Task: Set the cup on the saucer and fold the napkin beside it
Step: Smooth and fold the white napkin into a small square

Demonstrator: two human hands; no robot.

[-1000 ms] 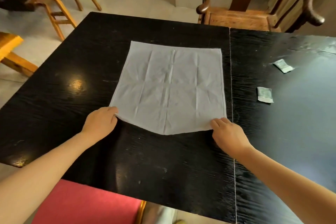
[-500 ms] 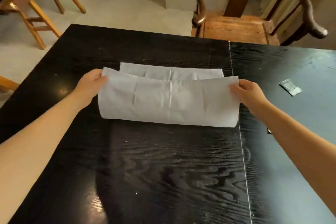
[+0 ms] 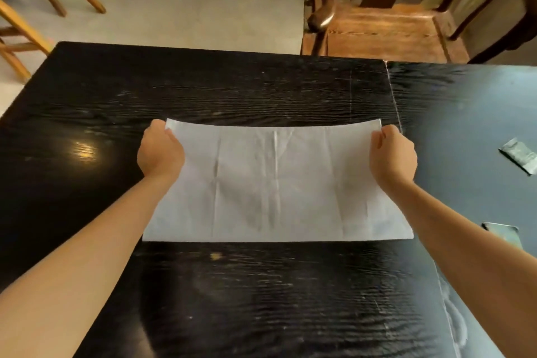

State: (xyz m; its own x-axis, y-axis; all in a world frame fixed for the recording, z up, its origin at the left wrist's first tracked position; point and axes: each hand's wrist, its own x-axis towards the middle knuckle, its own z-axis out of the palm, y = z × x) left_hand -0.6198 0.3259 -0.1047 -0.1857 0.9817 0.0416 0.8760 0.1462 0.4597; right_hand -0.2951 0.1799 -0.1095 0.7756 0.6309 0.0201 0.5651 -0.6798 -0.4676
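Note:
A pale grey napkin point(image 3: 276, 183) lies folded in half on the black table point(image 3: 232, 90), its fold along the near edge and its free edges at the far side. My left hand point(image 3: 161, 151) pinches the far left corner of the napkin. My right hand point(image 3: 392, 154) pinches the far right corner. Both corners are down at the table surface. No cup or saucer is in view.
Two small grey packets, one point(image 3: 520, 155) at the right edge and one point(image 3: 501, 231) beside my right forearm, lie on the table's right part. A dark wooden armchair point(image 3: 386, 29) stands behind the table. Light wooden stool legs point(image 3: 20, 32) are at the far left.
My hands carried the near edge of the flat napkin up and over to the far edge, so the napkin went from open to folded in half. The view tilted down and closer.

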